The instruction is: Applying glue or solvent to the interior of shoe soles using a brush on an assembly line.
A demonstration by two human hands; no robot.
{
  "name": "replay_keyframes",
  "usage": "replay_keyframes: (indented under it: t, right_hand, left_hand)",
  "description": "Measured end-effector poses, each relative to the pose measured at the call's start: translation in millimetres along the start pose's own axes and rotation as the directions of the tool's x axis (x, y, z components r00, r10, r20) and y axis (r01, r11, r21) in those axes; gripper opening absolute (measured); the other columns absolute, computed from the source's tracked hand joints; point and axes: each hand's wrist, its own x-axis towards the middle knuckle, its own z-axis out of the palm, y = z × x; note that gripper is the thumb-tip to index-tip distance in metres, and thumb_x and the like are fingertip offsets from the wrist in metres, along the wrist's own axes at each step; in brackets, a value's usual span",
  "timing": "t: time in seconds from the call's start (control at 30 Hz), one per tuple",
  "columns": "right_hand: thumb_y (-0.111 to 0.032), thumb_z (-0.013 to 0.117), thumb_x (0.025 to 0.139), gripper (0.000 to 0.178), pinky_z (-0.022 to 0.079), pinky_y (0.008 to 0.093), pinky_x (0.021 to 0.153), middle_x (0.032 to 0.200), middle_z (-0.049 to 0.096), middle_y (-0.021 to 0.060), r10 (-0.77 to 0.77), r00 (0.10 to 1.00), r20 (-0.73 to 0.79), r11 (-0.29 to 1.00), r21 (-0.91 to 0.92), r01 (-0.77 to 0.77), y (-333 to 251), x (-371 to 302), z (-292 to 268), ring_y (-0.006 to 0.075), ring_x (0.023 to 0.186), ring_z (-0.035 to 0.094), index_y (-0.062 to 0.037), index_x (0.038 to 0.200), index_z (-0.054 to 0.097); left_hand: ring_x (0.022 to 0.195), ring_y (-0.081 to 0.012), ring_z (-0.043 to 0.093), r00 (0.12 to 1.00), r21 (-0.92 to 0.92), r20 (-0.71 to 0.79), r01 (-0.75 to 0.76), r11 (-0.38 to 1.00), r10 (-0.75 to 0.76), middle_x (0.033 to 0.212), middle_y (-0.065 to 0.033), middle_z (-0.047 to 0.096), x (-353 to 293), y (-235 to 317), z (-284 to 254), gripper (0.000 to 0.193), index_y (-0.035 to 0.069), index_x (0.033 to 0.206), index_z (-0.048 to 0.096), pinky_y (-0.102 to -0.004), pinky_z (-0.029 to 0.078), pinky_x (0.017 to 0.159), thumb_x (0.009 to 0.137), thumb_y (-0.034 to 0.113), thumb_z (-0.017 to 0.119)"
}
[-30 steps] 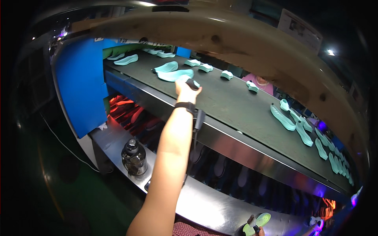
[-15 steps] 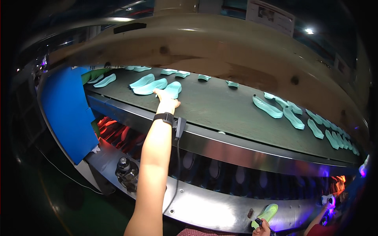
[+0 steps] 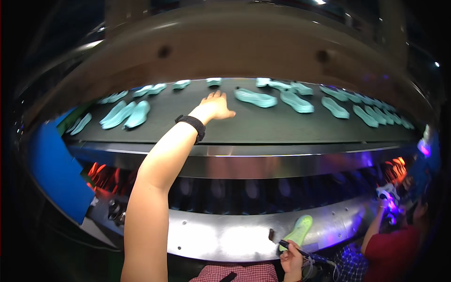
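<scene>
My left hand (image 3: pixel 217 105) reaches far over a dark conveyor belt (image 3: pixel 188 129), palm down, its fingers spread and holding nothing. Nearest to it on the right lies a pale teal shoe sole (image 3: pixel 256 98). A group of teal soles (image 3: pixel 138 114) rests on the belt to its left. Low in the view, my right hand (image 3: pixel 292 257) is closed round the black handle of a brush (image 3: pixel 284 244) with dark brown bristles. Beside the brush, a yellow-green shoe sole (image 3: pixel 300 228) lies on the metal ledge (image 3: pixel 206 230), its lower part partly hidden by my right hand.
A brown machine hood (image 3: pixel 244 47) hangs low over the belt. More teal soles (image 3: pixel 371 115) line its right side. Orange-glowing openings (image 3: pixel 103 176) lie under the belt. A blue panel (image 3: pixel 58 164) stands at left. At right, a co-worker in a red sleeve (image 3: pixel 392 251) handles something under violet light.
My left hand has come away from the teal sole it touched and now hovers further right with spread fingers. The view has swung right. My right hand still holds the brush.
</scene>
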Motion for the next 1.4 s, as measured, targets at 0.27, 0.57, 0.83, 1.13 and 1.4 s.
replay_keyframes:
  t: [0.27,0.57,0.83,1.13,1.4]
  right_hand:
    - [-0.004,0.048,0.085,0.026,0.051,0.0244,0.066,0.104,0.056,0.0182,0.070,0.996,0.047,0.996,0.060,-0.073,-12.7,2.6,-49.0,0.0251,0.086,0.057,0.0083,0.108,0.050]
    - [-0.001,0.050,0.084,0.019,0.049,0.0175,0.056,0.093,0.060,0.0169,-0.036,0.999,-0.040,0.983,0.180,0.042,-9.2,-8.8,-64.9,0.0226,0.080,0.060,0.0012,0.102,0.055]
    - [0.007,0.053,0.078,0.023,0.048,0.0263,0.068,0.099,0.059,0.0174,-0.150,0.989,0.013,0.987,0.067,0.149,-32.4,-7.0,-30.0,0.0194,0.075,0.059,0.0046,0.101,0.056]
    - [0.003,0.057,0.076,0.020,0.047,0.0295,0.076,0.095,0.061,0.0166,-0.277,0.953,0.119,0.959,-0.033,0.283,-35.5,-15.6,-4.7,0.0216,0.083,0.059,0.0025,0.096,0.057]
    - [0.005,0.055,0.075,0.023,0.040,0.0361,0.091,0.097,0.060,0.0186,-0.201,0.889,0.411,0.972,-0.032,0.235,2.8,-38.2,49.8,0.0259,0.094,0.056,0.0046,0.097,0.057]
  left_hand:
    - [0.134,-0.0311,0.009,0.985,0.136,0.011,-0.170,0.976,0.170,0.143,-0.0131,0.019,78.1,118.7,33.8,0.108,0.005,0.139,0.011,-0.0514,0.009,0.106,0.060,0.052,0.069]
    - [0.121,-0.0307,0.036,0.991,0.127,-0.099,-0.079,0.989,0.092,0.124,-0.0126,0.048,87.6,130.2,62.9,0.062,0.007,0.119,0.052,-0.0437,0.030,0.097,0.074,0.051,0.057]
    - [0.091,-0.0325,0.054,0.902,0.021,-0.127,-0.413,0.911,0.412,0.086,-0.0161,0.061,-17.4,70.4,20.5,0.037,0.004,0.083,0.061,-0.0421,0.043,0.077,0.084,0.039,0.048]
    - [0.087,-0.0211,0.057,0.966,-0.839,0.253,0.248,-0.484,0.057,0.097,-0.0114,0.058,-244.7,-0.2,87.8,0.043,-0.003,0.107,0.050,-0.0318,0.047,0.078,0.066,0.007,0.055]
    - [0.111,-0.0344,0.048,0.798,-0.182,0.341,0.574,-0.798,0.497,0.126,-0.0215,0.041,-378.3,5.6,240.5,0.085,0.000,0.132,0.029,-0.0511,0.035,0.096,0.076,0.060,0.050]
